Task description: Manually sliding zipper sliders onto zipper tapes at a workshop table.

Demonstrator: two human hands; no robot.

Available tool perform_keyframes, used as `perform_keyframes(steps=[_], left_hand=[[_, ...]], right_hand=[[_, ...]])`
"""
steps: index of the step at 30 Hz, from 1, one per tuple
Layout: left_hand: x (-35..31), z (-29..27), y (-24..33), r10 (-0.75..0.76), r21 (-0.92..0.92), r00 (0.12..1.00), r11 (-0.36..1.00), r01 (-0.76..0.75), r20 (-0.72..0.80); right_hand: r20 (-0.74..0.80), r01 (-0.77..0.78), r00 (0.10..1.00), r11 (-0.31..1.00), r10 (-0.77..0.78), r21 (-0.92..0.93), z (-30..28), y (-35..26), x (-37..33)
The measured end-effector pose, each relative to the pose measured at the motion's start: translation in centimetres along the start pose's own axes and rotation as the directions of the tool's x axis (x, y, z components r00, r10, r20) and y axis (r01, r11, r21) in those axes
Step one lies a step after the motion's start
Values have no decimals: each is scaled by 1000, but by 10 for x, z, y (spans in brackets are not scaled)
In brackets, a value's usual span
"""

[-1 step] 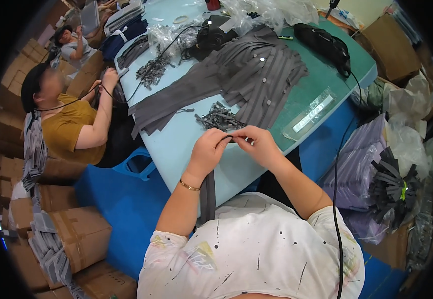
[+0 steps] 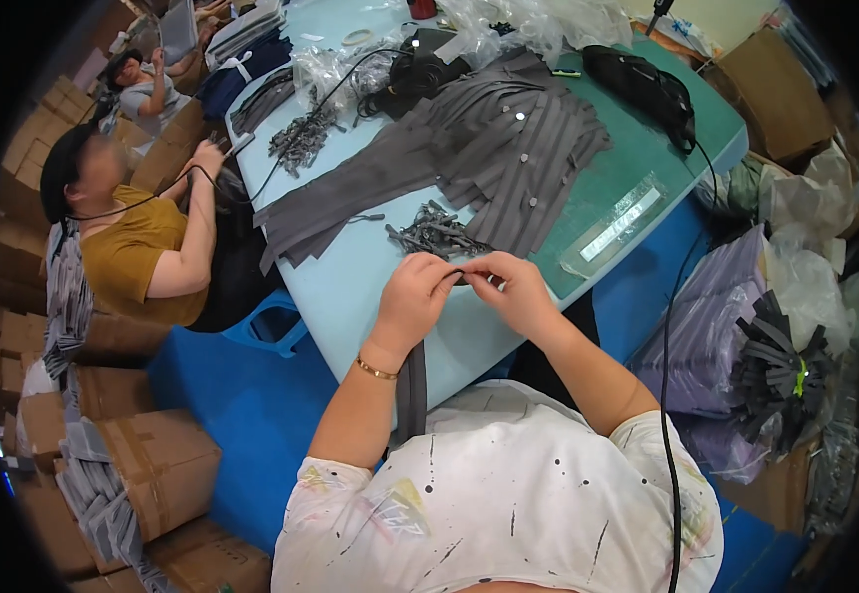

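On the left of the desk (image 2: pixel 345 306) I noted a heap of small dark pieces (image 2: pixel 301 143). A grey strip (image 2: pixel 412 390) hung below my left hand (image 2: pixel 411 301), which met my right hand (image 2: pixel 513 292), both pinching a dark piece (image 2: pixel 459 276). Work on it appeared under way; many loose strips (image 2: pixel 538 148) lay beyond, apparently remaining. Fingers hid its detail; whether it joined the hanging strip, I could not establish.
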State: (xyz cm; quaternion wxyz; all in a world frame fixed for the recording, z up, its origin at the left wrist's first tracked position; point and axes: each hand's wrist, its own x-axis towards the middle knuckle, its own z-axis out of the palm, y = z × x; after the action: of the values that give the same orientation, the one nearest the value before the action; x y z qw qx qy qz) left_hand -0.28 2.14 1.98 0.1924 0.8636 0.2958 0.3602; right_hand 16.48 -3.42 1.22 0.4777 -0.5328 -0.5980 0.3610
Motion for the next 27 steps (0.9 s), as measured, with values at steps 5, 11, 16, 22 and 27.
perform_keyframes(steps=[5, 11, 16, 22, 27], left_hand=[[5, -7, 36, 169, 371, 986, 915, -160, 7], [3, -13, 41, 352, 368, 925, 886, -280, -142], [-8, -9, 36, -104, -401, 980, 916, 27, -172], [-2, 5, -13, -610, -808, 793, 461, 368, 14], [-5, 8, -17, -609, -739, 782, 464, 489, 135]], right_hand=[[95, -324, 932, 688, 349, 649, 0, 9, -17], [379, -533, 813, 301, 442, 791, -7, -15, -18], [445, -562, 823, 388, 354, 730, -3, -4, -10], [-37, 231, 945, 742, -326, -629, -12, 27, 30], [-17, 171, 965, 674, -263, -718, -10, 25, 33]])
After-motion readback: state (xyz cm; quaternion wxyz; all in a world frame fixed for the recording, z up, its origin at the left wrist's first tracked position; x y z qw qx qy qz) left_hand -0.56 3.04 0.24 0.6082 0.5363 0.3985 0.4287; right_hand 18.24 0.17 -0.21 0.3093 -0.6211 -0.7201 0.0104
